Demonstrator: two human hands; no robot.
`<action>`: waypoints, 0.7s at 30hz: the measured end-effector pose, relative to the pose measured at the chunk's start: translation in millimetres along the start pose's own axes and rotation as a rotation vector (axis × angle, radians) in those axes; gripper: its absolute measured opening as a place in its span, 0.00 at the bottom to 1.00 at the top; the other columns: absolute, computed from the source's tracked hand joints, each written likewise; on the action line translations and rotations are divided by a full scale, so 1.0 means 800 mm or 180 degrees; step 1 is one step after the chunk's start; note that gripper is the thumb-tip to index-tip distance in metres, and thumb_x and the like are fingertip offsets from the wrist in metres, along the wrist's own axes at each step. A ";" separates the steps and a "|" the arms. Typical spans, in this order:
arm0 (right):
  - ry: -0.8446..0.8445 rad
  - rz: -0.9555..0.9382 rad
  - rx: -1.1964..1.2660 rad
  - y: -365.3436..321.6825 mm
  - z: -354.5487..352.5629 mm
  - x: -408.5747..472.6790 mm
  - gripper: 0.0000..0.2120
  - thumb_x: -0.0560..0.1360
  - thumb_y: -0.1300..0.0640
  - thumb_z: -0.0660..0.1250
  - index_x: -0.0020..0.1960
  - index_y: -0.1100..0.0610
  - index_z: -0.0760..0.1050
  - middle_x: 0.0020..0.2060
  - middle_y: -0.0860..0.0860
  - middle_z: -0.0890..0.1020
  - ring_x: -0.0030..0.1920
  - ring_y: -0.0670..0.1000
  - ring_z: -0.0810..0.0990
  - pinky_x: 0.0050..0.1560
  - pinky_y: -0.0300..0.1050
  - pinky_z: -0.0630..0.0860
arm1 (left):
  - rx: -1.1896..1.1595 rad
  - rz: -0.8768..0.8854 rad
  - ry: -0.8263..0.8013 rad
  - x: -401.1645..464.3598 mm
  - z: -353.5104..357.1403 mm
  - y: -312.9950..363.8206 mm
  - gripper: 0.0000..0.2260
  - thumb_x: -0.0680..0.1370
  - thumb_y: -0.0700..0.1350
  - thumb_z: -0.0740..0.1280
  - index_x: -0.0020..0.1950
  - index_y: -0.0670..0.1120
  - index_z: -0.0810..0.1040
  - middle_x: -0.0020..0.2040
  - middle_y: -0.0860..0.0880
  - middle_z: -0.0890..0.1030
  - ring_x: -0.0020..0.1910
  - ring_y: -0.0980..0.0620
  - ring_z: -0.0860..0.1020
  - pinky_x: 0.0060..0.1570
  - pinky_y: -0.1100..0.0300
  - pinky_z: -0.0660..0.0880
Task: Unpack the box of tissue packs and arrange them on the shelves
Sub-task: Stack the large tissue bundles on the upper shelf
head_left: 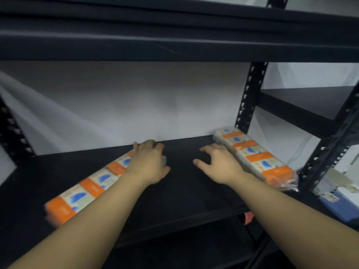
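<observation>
2 film-wrapped tissue packs lie on the shelf (pixel 184 183): left hand (pixel 148 162) curls over left pack's (pixel 89 188) far end, right hand (pixel 219 164) rests spread beside right pack (pixel 254 155); probably light, squashy, slick, best gripped mid-length.

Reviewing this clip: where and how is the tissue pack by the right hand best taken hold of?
Grip the right tissue pack across its narrow width near the middle, coming from above on its left side, where the right hand already lies. It is long and lies flat, running front to back; an end grip would probably let it sag.
</observation>
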State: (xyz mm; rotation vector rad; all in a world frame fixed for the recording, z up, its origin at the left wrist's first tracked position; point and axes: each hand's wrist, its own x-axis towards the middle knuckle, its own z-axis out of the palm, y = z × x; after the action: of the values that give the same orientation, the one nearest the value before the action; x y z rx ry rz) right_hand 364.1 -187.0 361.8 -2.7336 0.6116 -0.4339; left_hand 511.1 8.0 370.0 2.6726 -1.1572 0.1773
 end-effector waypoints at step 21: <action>-0.0882 -0.0775 0.0516 -0.179 0.086 0.022 0.36 0.73 0.28 0.68 0.78 0.36 0.65 0.77 0.46 0.65 0.76 0.54 0.61 0.77 0.59 0.62 | -0.0081 -0.0435 -0.0284 -0.151 -0.070 -0.210 0.44 0.63 0.68 0.76 0.76 0.62 0.66 0.64 0.52 0.67 0.65 0.49 0.67 0.66 0.47 0.69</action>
State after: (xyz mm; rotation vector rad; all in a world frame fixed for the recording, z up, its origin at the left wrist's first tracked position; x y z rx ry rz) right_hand 455.1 -56.0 354.6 -2.6528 0.1657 -0.1442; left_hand 550.3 219.1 374.2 2.7498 -0.9890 0.0205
